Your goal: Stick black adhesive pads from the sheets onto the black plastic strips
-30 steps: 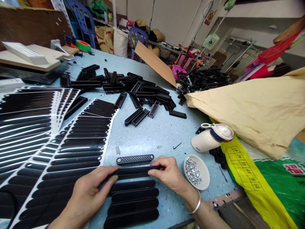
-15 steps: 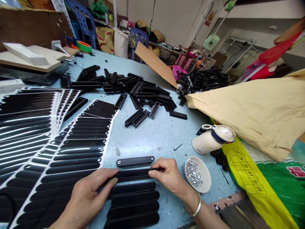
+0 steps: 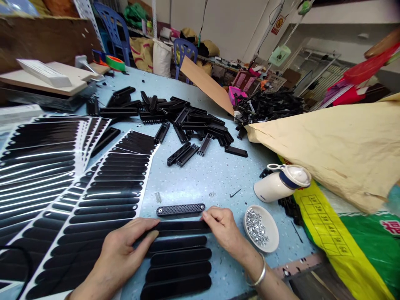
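Observation:
A long black strip with rounded ends (image 3: 183,226) lies lengthwise between my two hands. My left hand (image 3: 125,246) pinches its left end between thumb and fingers. At the other end, my right hand (image 3: 223,227) is closed, fingertips pressed on the tip of the strip. Just beyond it lies a black lattice-faced bar (image 3: 180,209) with a small metal piece at each end. Several similar glossy black strips (image 3: 181,257) are lined up in a row on the near side. Left of them, white-edged sheets (image 3: 106,200) carry rows of black strips and run partly under my left hand.
A white bowl of small metal nuts (image 3: 261,229) stands right of my right hand, with a cream bottle (image 3: 281,183) behind it. Black plastic bars (image 3: 193,121) are heaped farther back. A small hex key (image 3: 235,193) lies on the blue speckled table (image 3: 225,175). Brown paper (image 3: 328,137) covers the right side.
My right hand's fingertips have slid outward to the strip's right end, where the thumb lay farther over it before. My left hand keeps its pinch. The whole view has shifted slightly.

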Demonstrator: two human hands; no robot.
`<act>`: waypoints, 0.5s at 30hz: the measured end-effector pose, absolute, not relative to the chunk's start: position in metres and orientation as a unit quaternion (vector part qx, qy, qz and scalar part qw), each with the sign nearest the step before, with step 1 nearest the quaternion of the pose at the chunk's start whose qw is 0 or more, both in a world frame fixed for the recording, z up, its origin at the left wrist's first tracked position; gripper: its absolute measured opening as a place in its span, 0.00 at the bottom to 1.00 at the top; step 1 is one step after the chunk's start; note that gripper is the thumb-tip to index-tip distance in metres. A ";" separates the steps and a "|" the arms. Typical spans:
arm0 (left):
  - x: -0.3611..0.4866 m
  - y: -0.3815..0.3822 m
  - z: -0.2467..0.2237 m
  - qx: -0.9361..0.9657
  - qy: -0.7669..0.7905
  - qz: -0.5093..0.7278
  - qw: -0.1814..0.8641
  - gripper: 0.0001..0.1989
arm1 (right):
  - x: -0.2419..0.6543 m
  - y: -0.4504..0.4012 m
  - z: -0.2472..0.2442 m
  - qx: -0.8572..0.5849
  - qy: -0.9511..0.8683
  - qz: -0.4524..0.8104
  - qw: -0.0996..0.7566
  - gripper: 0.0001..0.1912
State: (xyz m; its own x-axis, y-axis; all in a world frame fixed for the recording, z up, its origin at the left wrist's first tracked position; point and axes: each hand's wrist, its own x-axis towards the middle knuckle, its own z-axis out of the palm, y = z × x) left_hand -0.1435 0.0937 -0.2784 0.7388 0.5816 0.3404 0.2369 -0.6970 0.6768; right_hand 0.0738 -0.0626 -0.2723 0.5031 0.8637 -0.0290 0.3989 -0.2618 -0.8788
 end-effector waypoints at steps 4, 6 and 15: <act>-0.145 0.093 -0.282 0.880 0.233 0.274 0.312 0.09 | 0.064 -0.057 -0.273 -0.778 -0.428 0.213 0.407 0.13; -0.145 0.093 -0.282 0.881 0.232 0.273 0.310 0.09 | 0.057 -0.054 -0.276 -0.799 -0.427 0.171 0.387 0.09; -0.143 0.092 -0.274 0.881 0.234 0.265 0.314 0.11 | 0.051 -0.050 -0.284 -0.787 -0.502 0.092 0.347 0.21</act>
